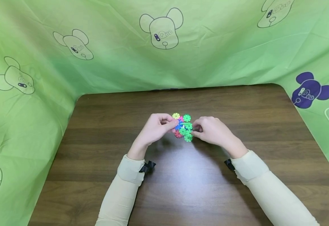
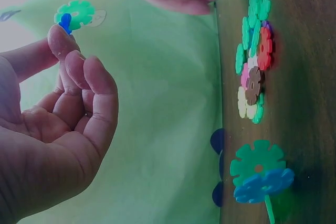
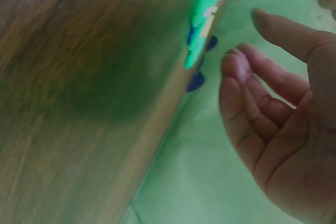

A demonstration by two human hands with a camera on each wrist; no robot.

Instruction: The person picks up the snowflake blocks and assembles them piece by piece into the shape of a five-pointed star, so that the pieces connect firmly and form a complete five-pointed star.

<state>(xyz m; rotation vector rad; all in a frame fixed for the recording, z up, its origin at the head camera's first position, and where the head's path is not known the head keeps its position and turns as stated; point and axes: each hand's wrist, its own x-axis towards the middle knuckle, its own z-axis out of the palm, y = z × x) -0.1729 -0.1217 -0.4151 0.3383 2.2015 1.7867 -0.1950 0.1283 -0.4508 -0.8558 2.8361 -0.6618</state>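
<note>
A blue piece (image 2: 65,22) is in the air above the pile (image 2: 255,45) of flower-shaped plastic pieces, with a green disc (image 2: 87,10) against it. The person's left hand (image 1: 157,129) pinches the blue piece between thumb and fingers at the pile's left side. The right hand (image 1: 212,131) is just right of the pile, its thumb apart from its loosely bent fingers. The pile, mostly green with red, brown, pink and yellow, lies on the wooden bench (image 1: 96,141). Left of the pile, apart from it, sits a joined blue-and-green pair (image 2: 262,183). Beyond the pile hangs a green cloth (image 1: 110,56) with mouse-head outlines.
</note>
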